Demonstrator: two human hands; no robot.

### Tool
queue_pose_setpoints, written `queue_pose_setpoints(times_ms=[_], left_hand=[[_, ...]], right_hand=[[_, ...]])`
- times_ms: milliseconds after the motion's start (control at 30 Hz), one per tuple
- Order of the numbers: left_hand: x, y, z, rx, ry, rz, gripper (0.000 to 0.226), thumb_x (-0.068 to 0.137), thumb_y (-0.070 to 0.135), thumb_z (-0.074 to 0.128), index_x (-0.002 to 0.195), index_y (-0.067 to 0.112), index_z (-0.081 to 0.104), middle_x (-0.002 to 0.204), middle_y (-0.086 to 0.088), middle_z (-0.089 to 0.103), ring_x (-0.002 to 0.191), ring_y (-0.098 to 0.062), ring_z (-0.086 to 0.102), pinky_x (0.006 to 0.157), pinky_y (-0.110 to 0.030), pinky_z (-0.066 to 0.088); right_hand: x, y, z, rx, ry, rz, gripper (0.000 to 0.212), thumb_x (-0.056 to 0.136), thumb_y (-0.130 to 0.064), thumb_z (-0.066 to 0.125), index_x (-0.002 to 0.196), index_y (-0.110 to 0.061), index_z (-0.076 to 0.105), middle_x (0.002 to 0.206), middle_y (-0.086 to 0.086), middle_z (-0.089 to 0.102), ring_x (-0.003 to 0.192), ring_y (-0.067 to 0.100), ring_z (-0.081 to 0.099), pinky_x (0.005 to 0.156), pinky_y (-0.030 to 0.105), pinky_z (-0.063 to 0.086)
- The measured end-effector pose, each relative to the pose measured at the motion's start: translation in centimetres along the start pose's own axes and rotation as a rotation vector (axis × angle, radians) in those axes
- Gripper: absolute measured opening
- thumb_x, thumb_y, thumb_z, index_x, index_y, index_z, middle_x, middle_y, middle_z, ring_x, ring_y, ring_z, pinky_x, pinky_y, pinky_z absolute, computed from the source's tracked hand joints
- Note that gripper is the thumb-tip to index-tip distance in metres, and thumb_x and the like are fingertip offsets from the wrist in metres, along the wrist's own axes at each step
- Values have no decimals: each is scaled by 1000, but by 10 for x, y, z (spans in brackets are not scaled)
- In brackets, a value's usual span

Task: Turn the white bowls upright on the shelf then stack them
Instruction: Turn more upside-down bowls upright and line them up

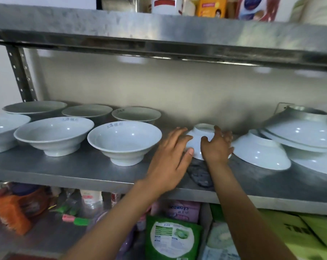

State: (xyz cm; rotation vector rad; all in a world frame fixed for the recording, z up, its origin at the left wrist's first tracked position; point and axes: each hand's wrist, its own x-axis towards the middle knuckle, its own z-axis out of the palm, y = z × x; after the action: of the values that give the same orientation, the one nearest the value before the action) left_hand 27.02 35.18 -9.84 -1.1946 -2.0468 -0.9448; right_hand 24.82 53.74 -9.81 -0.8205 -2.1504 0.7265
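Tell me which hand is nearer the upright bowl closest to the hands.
Left. The left hand grips the upside-down bowl on the side facing the upright bowl; the right hand is on its far side.

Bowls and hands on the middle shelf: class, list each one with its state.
Upright bowls: six on the left, unstacked.
Held bowl: upside down, tilted, gripped on both sides.
Next bowl: upside down, leaning.
Right-end bowls: upside down, piled.
Left hand: on held bowl.
Right hand: on held bowl.

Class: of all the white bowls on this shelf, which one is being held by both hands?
The upside-down bowl mid-shelf, foot ring up, between the left hand and right hand.
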Motion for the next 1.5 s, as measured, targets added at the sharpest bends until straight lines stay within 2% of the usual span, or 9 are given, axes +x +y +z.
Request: queue_pose_setpoints(times_ms=[200, 367, 533, 734, 934, 1100, 1267, 1367, 1500], left_hand=[[58, -15, 40, -191, -110, -249, 47, 96, 43, 31, 122, 12, 54, 128, -5, 54, 115, -20, 52, 100, -30, 38], [102, -45, 70, -258, -154, -473, 26, 101, 29, 37, 102, 13, 57, 115, -12, 56, 108, -28, 55, 97, -39, 42], [109, -69, 99, -286, -107, -625, 36, 102, 33, 34, 107, 7, 59, 118, -16, 58, 112, -30, 54, 94, -34, 39], [103, -73, 105, -267, -127, -409, 33, 103, 36, 34, 111, 14, 57, 119, -4, 58, 112, -19, 52, 93, -29, 38], [110, -69, 100, -375, -54, -507, 32, 104, 33, 34, 113, 14, 58, 120, -5, 58, 113, -19, 51, 83, -19, 28], [114, -66, 102, -533, -54, -587, 33, 102, 40, 39, 117, 18, 59, 126, -4, 59, 116, -19, 53, 87, -24, 32], [114, -60, 102, -619, -65, -545, 51, 98, 44, 48, 143, 22, 40, 145, 1, 47, 129, -14, 46, 93, -23, 32], [115, -57, 101, -721, -35, -575, 60, 95, 46, 54, 144, 17, 38, 146, 0, 45, 128, -13, 46, 92, -24, 35], [120, -63, 100, -801, -33, -701, 94, 72, 72, 58, 136, 3, 43, 136, -14, 53, 122, -25, 54, 86, -31, 43]], right_hand=[[25, 14, -24, 124, -187, -49, 44, 90, -38, 55, 130, -19, 56, 137, 7, 56, 127, 26, 50, 104, 35, 40], [29, 27, -28, 187, -211, -95, 48, 88, -48, 60, 126, -19, 58, 133, 1, 58, 125, 21, 52, 102, 30, 40], [23, 41, -14, 185, -177, -147, 55, 91, -47, 57, 140, -26, 44, 145, -2, 46, 133, 19, 43, 107, 27, 32], [25, 40, -15, 159, -132, -170, 46, 89, -45, 60, 130, -26, 51, 133, -5, 56, 122, 17, 51, 93, 24, 36], [22, 35, -17, 139, -98, -145, 35, 86, -46, 64, 116, -30, 56, 112, -8, 64, 107, 18, 56, 85, 28, 40], [18, 33, -20, 119, -18, -171, 35, 83, -48, 67, 113, -32, 59, 102, -17, 60, 102, 13, 57, 82, 26, 39], [18, 31, -21, 113, 190, -280, 38, 83, -49, 66, 114, -28, 60, 116, -10, 64, 105, 11, 58, 77, 23, 38], [21, 34, -20, 124, 274, -359, 36, 84, -47, 65, 112, -26, 60, 128, -2, 60, 124, 18, 53, 90, 30, 46], [20, 33, -23, 130, 299, -440, 32, 84, -40, 70, 110, -21, 63, 141, 8, 52, 138, 19, 40, 101, 32, 42]])
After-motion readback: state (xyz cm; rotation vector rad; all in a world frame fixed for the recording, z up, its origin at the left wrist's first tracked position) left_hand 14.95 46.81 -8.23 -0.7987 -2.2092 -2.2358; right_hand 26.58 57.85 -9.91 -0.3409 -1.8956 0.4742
